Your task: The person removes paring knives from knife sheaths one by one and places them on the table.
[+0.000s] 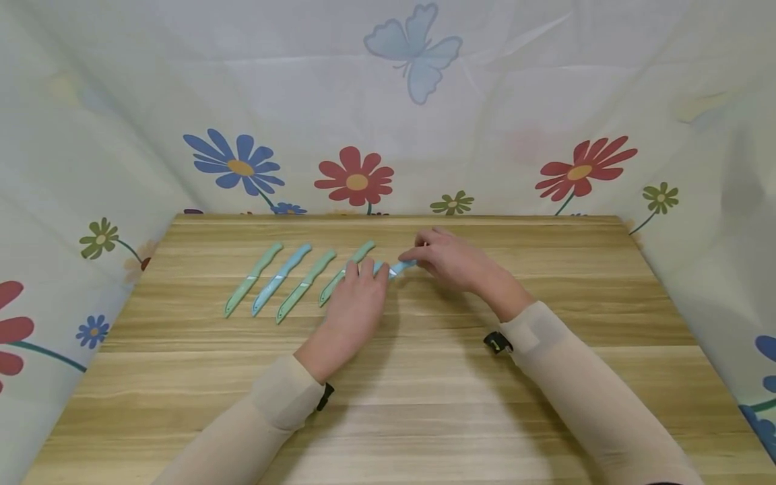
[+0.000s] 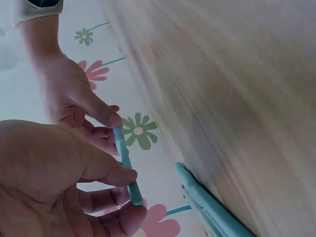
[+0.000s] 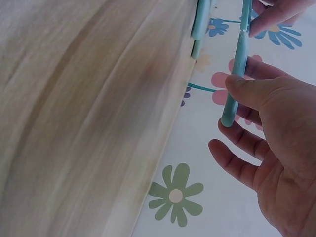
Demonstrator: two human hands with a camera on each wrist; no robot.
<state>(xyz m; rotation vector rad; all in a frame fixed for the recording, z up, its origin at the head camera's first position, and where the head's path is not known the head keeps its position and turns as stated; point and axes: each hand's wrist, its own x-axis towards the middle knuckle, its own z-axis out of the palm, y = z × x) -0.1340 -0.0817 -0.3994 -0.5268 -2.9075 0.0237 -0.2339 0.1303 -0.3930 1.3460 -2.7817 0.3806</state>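
A blue paring knife (image 1: 405,267) in a matching sheath is held between both hands, raised off the table in the wrist views. My left hand (image 1: 358,303) pinches its sheathed blade end between thumb and fingers, hiding much of that part from the head view. At the other end, my right hand (image 1: 453,261) pinches the handle (image 3: 239,57) with thumb and fingers. Close beside the left hand lies a green knife (image 1: 364,250), partly covered by its fingers.
Left of the hands, a green knife (image 1: 306,286), a blue knife (image 1: 281,279) and another green knife (image 1: 253,279) lie slanted in a row, handles toward the back. The wooden table (image 1: 436,417) ends at a flowered curtain (image 1: 485,121) behind and on both sides.
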